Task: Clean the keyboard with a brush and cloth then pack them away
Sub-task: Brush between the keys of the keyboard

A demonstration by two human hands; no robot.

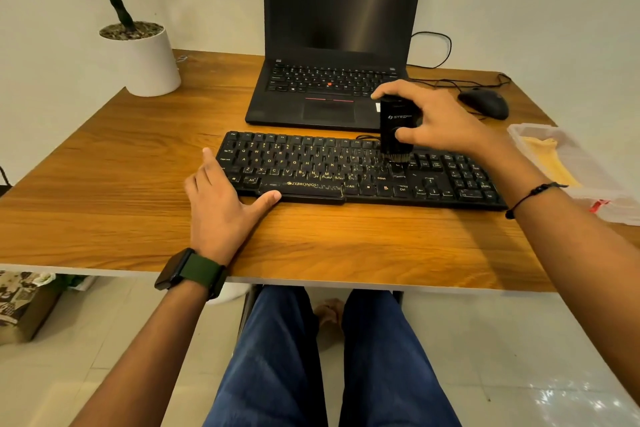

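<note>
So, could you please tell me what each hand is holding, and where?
The right hand grips the brush around its black body; the left hand holds nothing, resting against the keyboard.

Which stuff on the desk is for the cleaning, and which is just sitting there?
For the cleaning:
- keyboard
- brush, held by the right hand
- left hand, steadying the keyboard
- clear box with the yellow cloth

Just sitting there:
- laptop
- mouse
- plant pot

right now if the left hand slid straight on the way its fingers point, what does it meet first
The left hand points away along the keyboard's left end. Bare desk comes first, then probably the laptop's front left corner, though depth is unclear.
</note>
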